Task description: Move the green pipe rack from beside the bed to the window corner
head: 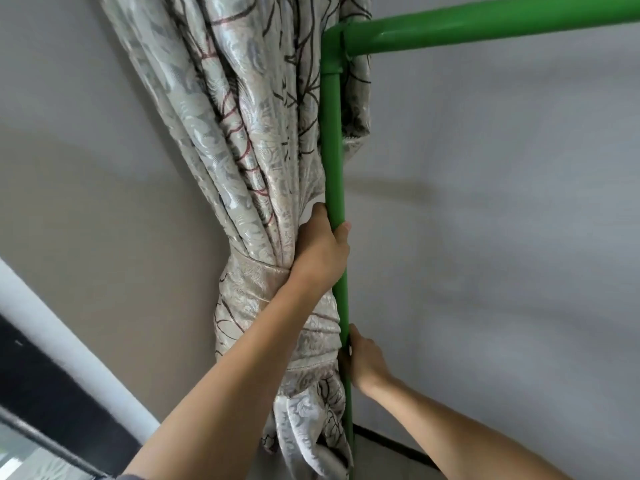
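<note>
The green pipe rack stood in the room corner, hard against a gathered curtain. Only part of it showed: one upright post running down the middle of the view, an elbow joint at its top, and a thicker top bar leading away to the upper right and out of view. The foot of the post went out of sight near the lower edge, close to a dark strip along the base of the wall.

The left hand was clenched around the upright post about halfway down its visible length, fingers wrapped behind the pipe and the thumb tip showing on the right side of it. The back of that hand pressed against the curtain folds. The right hand gripped the same post lower down, coming in from the right, with the thumb lying up along the pipe and the fingers hidden behind it. Both forearms were bare and reached up from the bottom of the view.

The curtain was pale and shiny with a leaf weave and dark line pattern, cinched by a tieback band of the same cloth just left of the post, its lower folds hanging loose beside the pipe. Plain grey walls met behind the rack. At the lower left ran a white ledge with a dark frame beneath it.
</note>
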The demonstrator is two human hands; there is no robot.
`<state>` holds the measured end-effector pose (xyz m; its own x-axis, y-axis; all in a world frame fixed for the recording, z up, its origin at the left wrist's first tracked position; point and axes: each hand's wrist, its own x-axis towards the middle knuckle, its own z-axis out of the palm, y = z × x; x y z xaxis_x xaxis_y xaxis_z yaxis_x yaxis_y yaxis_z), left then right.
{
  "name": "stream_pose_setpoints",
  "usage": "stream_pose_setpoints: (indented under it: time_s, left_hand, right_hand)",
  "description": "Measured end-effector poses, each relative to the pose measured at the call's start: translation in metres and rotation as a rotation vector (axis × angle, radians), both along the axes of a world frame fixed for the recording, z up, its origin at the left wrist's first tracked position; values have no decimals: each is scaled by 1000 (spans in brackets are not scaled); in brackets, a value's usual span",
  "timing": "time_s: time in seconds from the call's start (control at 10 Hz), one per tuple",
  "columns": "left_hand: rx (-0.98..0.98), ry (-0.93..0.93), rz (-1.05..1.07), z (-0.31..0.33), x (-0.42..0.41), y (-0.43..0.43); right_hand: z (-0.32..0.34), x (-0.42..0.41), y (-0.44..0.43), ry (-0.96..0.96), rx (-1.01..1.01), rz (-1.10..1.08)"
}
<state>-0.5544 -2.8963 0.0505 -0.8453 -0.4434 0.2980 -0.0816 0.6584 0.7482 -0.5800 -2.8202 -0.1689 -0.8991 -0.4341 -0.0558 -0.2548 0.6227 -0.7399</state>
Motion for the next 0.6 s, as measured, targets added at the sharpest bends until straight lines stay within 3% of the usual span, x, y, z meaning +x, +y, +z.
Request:
stream_pose_setpoints:
  time_s: [0.2,0.4,0.6]
  left_hand:
    - [-12,-11,-72,2,19,-2]
    - [52,-6,-138,-3,39,0]
    - [145,129,-275,-28,89,7]
  right_hand:
    - [10,25,2,-134,-34,-90]
    - [35,87,63,-196,-187,-147]
    - [113,155,147,-16,-401,-306]
